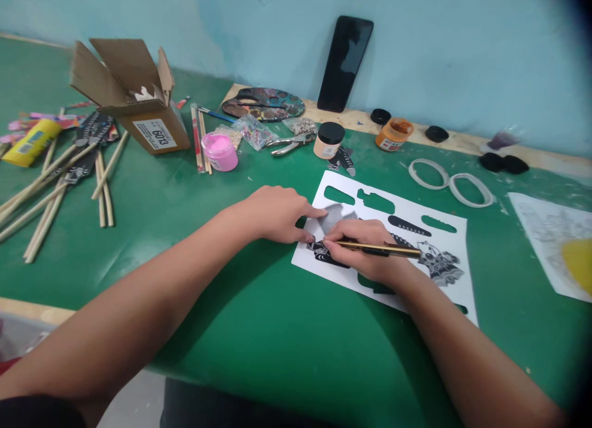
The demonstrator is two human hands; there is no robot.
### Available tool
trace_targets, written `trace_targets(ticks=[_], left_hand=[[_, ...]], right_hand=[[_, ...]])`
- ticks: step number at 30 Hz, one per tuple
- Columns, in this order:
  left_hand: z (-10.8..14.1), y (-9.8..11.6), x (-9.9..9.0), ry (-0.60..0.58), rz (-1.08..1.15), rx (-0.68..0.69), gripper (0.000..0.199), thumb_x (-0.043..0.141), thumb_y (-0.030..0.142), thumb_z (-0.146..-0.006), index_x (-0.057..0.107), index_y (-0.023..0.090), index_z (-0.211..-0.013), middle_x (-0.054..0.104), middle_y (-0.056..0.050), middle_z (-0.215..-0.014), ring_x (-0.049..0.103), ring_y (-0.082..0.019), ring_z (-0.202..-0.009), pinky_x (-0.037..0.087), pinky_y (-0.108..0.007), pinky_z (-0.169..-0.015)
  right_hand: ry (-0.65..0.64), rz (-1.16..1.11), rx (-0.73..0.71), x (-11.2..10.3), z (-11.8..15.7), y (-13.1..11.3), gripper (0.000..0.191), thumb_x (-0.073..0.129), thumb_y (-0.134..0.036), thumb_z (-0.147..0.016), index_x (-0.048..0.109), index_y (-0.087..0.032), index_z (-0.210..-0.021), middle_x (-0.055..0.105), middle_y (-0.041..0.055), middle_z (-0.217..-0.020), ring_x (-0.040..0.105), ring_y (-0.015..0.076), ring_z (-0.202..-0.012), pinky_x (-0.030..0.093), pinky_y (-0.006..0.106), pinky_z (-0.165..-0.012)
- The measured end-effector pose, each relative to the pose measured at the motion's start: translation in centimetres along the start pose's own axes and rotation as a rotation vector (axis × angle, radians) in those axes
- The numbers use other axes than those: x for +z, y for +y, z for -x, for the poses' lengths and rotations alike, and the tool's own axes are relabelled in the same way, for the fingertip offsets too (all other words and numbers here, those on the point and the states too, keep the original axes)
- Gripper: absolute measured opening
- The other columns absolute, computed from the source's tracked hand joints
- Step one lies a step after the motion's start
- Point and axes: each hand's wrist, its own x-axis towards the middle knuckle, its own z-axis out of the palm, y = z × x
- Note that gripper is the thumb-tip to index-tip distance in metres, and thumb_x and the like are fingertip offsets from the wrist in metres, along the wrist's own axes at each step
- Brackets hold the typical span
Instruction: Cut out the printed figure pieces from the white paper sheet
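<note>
A white sheet [451, 230] with black-and-white printed figures and several cut-out openings lies on the green table. My right hand [365, 246] grips a slim gold-and-black pen-shaped tool [400, 250]. Its tip is hidden by my fingers, near a black printed piece [319, 250] at the sheet's left side. My left hand [282, 213] rests at that same edge, thumb and forefinger apart and pressing on the paper, its other fingers partly hidden. A greyish paper area [335, 215] shows between the two hands. To the right of my right hand is a printed figure [437, 261].
An opened cardboard box [157, 135], wooden sticks [49, 221] and a yellow tube [30, 143] are at left. Along the back are a pink jar [219, 152], pliers [291, 143], a paint palette [263, 104], a leaning phone [345, 64] and an orange jar [394, 135]. White rings [470, 190] lie at right.
</note>
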Motion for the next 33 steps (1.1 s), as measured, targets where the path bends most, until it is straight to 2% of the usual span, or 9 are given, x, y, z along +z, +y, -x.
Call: trace_targets(ticks=[8, 15, 21, 33], left_hand=[[-0.1, 0.0, -0.1, -0.023, 0.005, -0.02, 0.06, 0.057, 0.062, -0.083, 0.047, 0.047, -0.14, 0.07, -0.003, -0.102, 0.063, -0.025, -0.086, 0.034, -0.029, -0.06], [0.1, 0.3, -0.6, -0.038, 0.008, -0.026, 0.061, 0.058, 0.059, -0.084, 0.045, 0.047, -0.142, 0.07, -0.003, -0.102, 0.062, -0.025, -0.087, 0.037, -0.029, -0.062], [0.2, 0.2, -0.5, -0.019, 0.042, -0.018, 0.061, 0.059, 0.059, -0.083, 0.046, 0.046, -0.142, 0.07, -0.004, -0.102, 0.063, -0.025, -0.09, 0.037, -0.029, -0.062], [0.3, 0.3, -0.5, -0.021, 0.046, -0.023, 0.06, 0.06, 0.056, -0.084, 0.046, 0.046, -0.141, 0.071, -0.002, -0.102, 0.063, -0.024, -0.088, 0.034, -0.028, -0.06]], right_hand=[[-0.012, -0.052, -0.018, 0.0, -0.1, 0.5, 0.009, 0.063, -0.016, -0.081, 0.07, -0.019, -0.076, 0.073, -0.0005, -0.075, 0.063, 0.013, -0.068, 0.044, 0.025, -0.066], [-0.108, -0.056, -0.076, -1.0, -1.0, 1.3, 0.008, 0.065, -0.018, -0.083, 0.07, -0.018, -0.077, 0.072, 0.0002, -0.074, 0.064, 0.0122, -0.067, 0.045, 0.024, -0.064], [-0.12, -0.156, -0.131, -0.8, -1.1, 1.9, 0.009, 0.064, -0.018, -0.085, 0.07, -0.017, -0.077, 0.072, 0.0015, -0.074, 0.064, 0.0122, -0.066, 0.047, 0.024, -0.064], [-0.156, -0.177, -0.177, -1.3, -1.4, 2.0, 0.009, 0.064, -0.015, -0.085, 0.07, -0.017, -0.078, 0.071, 0.0011, -0.074, 0.062, 0.0114, -0.066, 0.046, 0.023, -0.064]])
